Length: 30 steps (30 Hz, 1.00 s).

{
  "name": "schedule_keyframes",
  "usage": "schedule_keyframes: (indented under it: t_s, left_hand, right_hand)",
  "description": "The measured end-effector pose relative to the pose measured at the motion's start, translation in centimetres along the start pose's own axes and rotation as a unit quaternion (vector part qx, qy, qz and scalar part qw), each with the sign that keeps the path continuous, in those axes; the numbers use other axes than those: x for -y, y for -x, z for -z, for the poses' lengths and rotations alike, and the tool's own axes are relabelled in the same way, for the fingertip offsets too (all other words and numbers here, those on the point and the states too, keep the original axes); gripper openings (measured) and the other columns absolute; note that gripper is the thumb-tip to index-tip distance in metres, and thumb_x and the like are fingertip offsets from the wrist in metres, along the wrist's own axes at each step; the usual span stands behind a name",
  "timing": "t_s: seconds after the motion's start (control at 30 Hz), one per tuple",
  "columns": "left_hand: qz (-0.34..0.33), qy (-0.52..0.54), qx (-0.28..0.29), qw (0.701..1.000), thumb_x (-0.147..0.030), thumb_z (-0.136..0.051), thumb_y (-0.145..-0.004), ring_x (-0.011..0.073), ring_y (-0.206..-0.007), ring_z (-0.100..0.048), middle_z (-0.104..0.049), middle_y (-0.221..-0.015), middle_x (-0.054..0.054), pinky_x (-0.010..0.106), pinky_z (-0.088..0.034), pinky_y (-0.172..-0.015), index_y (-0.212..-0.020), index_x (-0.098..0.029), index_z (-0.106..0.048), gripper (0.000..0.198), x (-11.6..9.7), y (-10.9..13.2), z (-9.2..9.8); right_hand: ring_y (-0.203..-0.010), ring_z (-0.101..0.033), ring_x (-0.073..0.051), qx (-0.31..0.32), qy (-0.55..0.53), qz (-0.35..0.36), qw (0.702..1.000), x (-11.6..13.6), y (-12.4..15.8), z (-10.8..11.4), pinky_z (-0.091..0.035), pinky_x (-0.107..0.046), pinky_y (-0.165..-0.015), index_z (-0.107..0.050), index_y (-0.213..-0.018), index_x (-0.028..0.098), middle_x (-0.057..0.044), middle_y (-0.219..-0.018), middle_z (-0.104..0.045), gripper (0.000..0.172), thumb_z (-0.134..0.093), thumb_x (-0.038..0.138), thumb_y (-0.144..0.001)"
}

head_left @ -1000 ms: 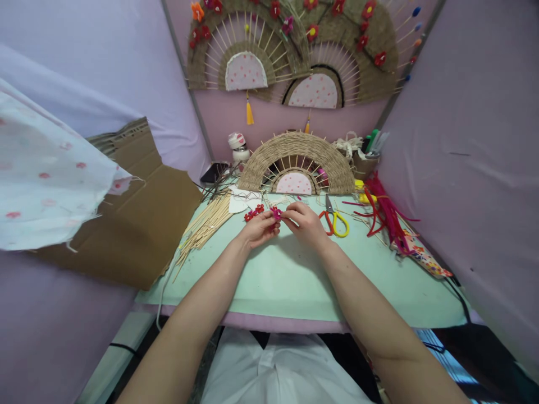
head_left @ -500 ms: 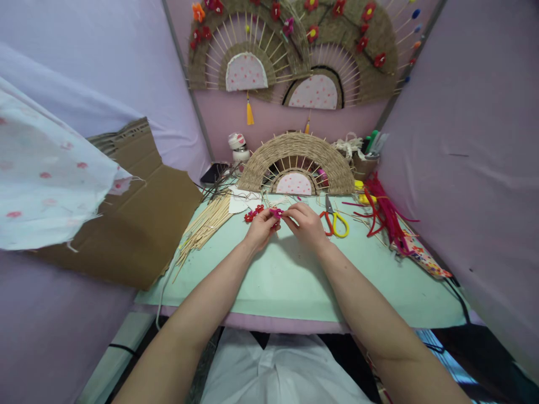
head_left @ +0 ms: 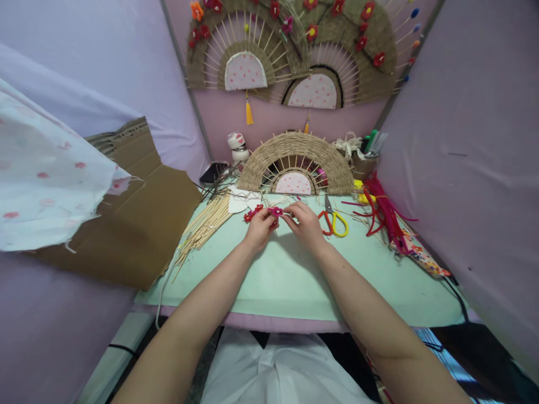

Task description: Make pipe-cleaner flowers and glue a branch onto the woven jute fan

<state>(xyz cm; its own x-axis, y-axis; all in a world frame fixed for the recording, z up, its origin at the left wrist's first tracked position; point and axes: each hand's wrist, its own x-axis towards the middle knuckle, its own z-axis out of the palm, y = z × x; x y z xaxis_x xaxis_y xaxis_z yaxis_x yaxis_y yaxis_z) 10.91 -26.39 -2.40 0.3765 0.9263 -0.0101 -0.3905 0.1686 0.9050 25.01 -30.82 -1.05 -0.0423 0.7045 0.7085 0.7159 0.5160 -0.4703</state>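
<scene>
My left hand is closed, its thumb and fingers pinching a small magenta fuzzy pipe-cleaner flower with a pale centre. From the other side, my right hand has its fingertips pinched together at the flower's right edge; its other fingers are bent. Both hands are held just above the green tabletop. Just beyond my left hand lies a cluster of red flowers, partly hidden by the fingers. Scissors with one red and one yellow handle lie to the right of my right hand.
A woven fan stands behind my hands. Thin sticks and brown cardboard lie left. Red and magenta pipe cleaners lie right, near a pot of pens. Decorated fans hang on the back wall.
My right fingertips have shifted slightly away from the flower's middle, so more of its face and pale centre shows. The hands are otherwise in nearly the same place.
</scene>
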Motion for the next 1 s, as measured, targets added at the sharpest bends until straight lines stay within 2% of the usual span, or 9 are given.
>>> schedule_keyframes:
  t_s: [0.1,0.2,0.33,0.53,0.8,0.87,1.0]
  left_hand:
    - [0.0,0.0,-0.02,1.0,-0.031,-0.076,-0.062,0.0069,-0.066,-0.048,-0.056,-0.073,-0.002,0.019,-0.04,-0.061,-0.08,-0.017,-0.061,0.027,-0.1,-0.1,0.1]
    - [-0.005,-0.013,-0.032,0.999,-0.03,-0.075,-0.063,0.0073,-0.068,-0.05,-0.058,-0.076,-0.001,0.019,-0.04,-0.061,-0.082,-0.018,-0.062,0.026,0.0,-0.2,0.2]
    - [-0.031,-0.06,-0.051,0.996,-0.031,-0.071,-0.066,0.0085,-0.069,-0.052,-0.061,-0.079,0.0,0.02,-0.041,-0.062,-0.084,-0.018,-0.063,0.023,0.6,-0.4,0.3]
    - [-0.114,-0.163,-0.055,0.978,-0.03,-0.063,-0.074,0.0093,-0.066,-0.05,-0.06,-0.075,0.001,0.022,-0.041,-0.062,-0.082,-0.016,-0.064,0.016,1.3,-0.6,0.4]
    - [-0.182,-0.241,-0.066,0.951,-0.025,-0.06,-0.074,0.0123,-0.072,-0.053,-0.062,-0.081,0.003,0.024,-0.041,-0.066,-0.081,-0.016,-0.066,0.012,1.7,-0.9,0.9]
    - [-0.164,-0.225,-0.072,0.958,-0.024,-0.061,-0.073,0.0123,-0.072,-0.053,-0.062,-0.079,0.002,0.024,-0.041,-0.066,-0.08,-0.016,-0.066,0.011,1.6,-0.9,0.8]
    - [-0.05,-0.097,-0.084,0.991,-0.025,-0.066,-0.067,0.0103,-0.069,-0.051,-0.059,-0.074,0.001,0.021,-0.04,-0.062,-0.08,-0.017,-0.065,0.016,0.8,-0.7,0.5]
  right_hand:
    - [-0.069,-0.053,-0.015,-0.012,-0.079,-0.102,0.992,-0.1,0.0,-0.4,-0.044,-0.028,-0.065,-0.062,-0.082,0.019,-0.004,-0.081,-0.061,0.013,-0.058,0.031,-0.084]
    - [-0.065,-0.053,-0.014,0.009,-0.152,-0.202,0.967,0.2,0.0,-0.7,-0.042,-0.026,-0.061,-0.062,-0.074,0.017,-0.002,-0.072,-0.061,0.017,-0.058,0.032,-0.08]
    - [-0.061,-0.05,-0.012,0.015,-0.2,-0.274,0.941,1.0,-0.2,-1.0,-0.04,-0.025,-0.059,-0.064,-0.07,0.016,0.0,-0.064,-0.059,0.023,-0.061,0.038,-0.075]
    - [-0.061,-0.051,-0.013,-0.002,-0.191,-0.269,0.944,1.3,-0.1,-1.2,-0.04,-0.026,-0.06,-0.062,-0.067,0.017,-0.001,-0.065,-0.06,0.022,-0.062,0.038,-0.072]
    - [-0.063,-0.052,-0.014,-0.014,-0.144,-0.245,0.959,1.0,0.2,-1.6,-0.041,-0.026,-0.063,-0.059,-0.066,0.018,-0.001,-0.065,-0.06,0.017,-0.058,0.032,-0.074]
    - [-0.063,-0.053,-0.014,-0.012,-0.147,-0.245,0.958,1.0,0.2,-1.6,-0.042,-0.027,-0.064,-0.061,-0.067,0.018,-0.002,-0.066,-0.061,0.018,-0.058,0.034,-0.074]
    - [-0.065,-0.054,-0.015,-0.009,-0.16,-0.259,0.952,1.2,0.0,-1.1,-0.042,-0.028,-0.065,-0.063,-0.07,0.017,-0.003,-0.069,-0.064,0.022,-0.059,0.039,-0.074]
